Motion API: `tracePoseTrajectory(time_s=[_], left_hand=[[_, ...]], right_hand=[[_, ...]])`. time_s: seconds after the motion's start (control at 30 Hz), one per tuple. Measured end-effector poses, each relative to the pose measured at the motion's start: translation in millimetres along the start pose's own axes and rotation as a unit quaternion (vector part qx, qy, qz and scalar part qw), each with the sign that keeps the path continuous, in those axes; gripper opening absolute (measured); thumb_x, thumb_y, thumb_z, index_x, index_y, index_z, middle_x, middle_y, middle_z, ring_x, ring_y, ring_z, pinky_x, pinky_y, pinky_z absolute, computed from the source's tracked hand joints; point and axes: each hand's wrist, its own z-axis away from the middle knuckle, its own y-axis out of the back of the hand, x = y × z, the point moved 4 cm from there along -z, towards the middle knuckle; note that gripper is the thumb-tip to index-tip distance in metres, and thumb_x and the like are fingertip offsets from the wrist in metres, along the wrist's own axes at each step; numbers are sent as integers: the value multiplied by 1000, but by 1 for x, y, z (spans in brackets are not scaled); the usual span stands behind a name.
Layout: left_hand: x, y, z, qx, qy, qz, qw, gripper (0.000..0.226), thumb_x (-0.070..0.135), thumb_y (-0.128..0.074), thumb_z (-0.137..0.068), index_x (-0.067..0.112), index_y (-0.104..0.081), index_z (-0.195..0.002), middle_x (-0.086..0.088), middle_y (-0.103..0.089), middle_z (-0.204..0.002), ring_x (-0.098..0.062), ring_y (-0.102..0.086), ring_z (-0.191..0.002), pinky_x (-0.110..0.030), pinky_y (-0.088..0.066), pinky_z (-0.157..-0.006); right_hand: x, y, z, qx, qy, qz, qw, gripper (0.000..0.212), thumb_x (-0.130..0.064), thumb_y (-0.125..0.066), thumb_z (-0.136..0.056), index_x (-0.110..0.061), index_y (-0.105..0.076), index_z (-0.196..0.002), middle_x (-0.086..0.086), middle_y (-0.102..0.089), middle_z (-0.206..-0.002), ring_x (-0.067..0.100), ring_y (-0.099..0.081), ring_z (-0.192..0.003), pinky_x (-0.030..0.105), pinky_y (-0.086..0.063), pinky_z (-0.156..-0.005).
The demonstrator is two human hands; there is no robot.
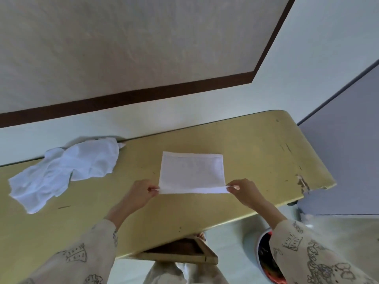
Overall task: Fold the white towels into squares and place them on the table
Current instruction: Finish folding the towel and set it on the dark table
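Observation:
A white towel (191,171), folded to a flat rectangle, lies in the middle of the yellow table (256,144). My left hand (141,193) pinches its near left corner, and my right hand (244,191) pinches its near right corner. The near edge is lifted slightly off the tabletop between my hands. A heap of crumpled white towels (63,171) sits at the table's far left, against the wall.
The table's right end has chipped paint at its edge (302,182). A wall runs close behind the table. A wooden stool or frame (184,253) shows under the table's near edge, and a round container (264,253) stands on the floor at the lower right.

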Motion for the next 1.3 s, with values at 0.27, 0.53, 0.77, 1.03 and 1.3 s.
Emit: tracePoseTrajectory(time_s=[0.27,0.53,0.77,1.03,1.3], left_hand=[[-18,-7,-31,51,75,154,984,11,11,-64,-85,6,-68,-94,-2,-65,-86,-15,-57,-80,-18,-41,-68],[-30,-14,-102,98,114,233,961,23,11,-65,-84,2,-67,-105,-8,-66,-94,-20,-61,-88,-33,-47,-88],[-42,-21,-134,121,119,225,960,8,17,-66,-84,17,-67,-91,9,-62,-73,-4,-55,-65,-6,-41,-46],[-44,-25,-140,127,107,201,965,8,17,-67,-83,17,-67,-90,7,-63,-74,12,-57,-51,-3,-41,-46],[-39,-24,-138,95,81,135,983,20,12,-60,-87,8,-68,-105,-5,-66,-94,-15,-60,-78,-12,-45,-60]], right_hand=[[20,-15,-39,43,-58,-132,989,20,-16,-59,-90,-5,-71,-101,11,-70,-103,24,-63,-95,32,-45,-87],[30,-26,-98,89,-89,-391,912,15,-11,-57,-90,-11,-66,-78,11,-60,-85,20,-55,-79,35,-47,-75],[41,-36,-127,131,-87,-336,929,19,-18,-60,-87,-22,-67,-70,5,-58,-72,18,-52,-72,40,-48,-74],[39,-38,-135,158,-85,-261,948,12,-20,-62,-85,-10,-67,-87,-5,-57,-68,8,-48,-61,22,-40,-63],[39,-35,-136,136,-81,-213,964,8,-19,-60,-87,-12,-62,-84,-6,-52,-66,8,-47,-60,18,-36,-56]])
